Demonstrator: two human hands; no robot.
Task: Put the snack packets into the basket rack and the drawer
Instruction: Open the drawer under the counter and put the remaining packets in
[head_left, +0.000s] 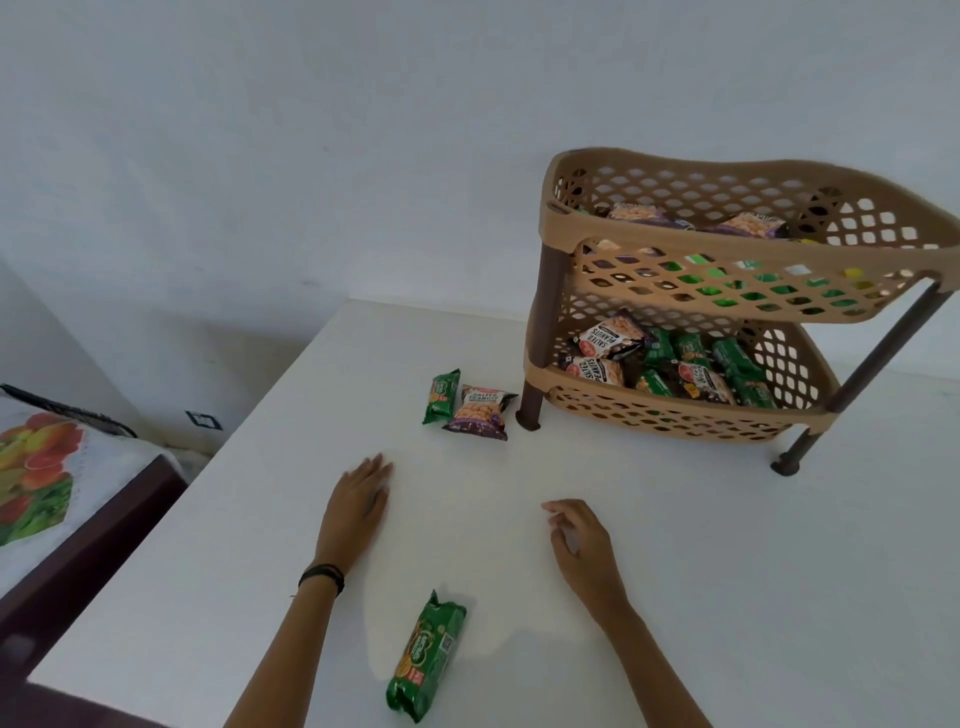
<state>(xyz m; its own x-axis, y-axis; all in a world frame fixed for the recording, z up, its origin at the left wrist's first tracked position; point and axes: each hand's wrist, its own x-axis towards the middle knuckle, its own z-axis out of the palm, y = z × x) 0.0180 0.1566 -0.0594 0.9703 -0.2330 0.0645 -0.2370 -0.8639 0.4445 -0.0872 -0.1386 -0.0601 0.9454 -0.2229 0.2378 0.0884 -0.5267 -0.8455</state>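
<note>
Both hands are over the white table (675, 571) and hold nothing: the left hand (358, 501) lies flat with straight fingers, the right hand (579, 540) has loosely curled fingers. One green packet (426, 657) lies between the forearms. A second green packet (440, 396) and a peanut packet (480, 413) lie touching just beside the leg of the tan basket rack (727, 291), whose two tiers already hold packets.

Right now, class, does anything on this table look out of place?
Three packets lie loose outside the basket rack: a peanut packet and a green packet beside it, another green packet at the front of the table.
</note>
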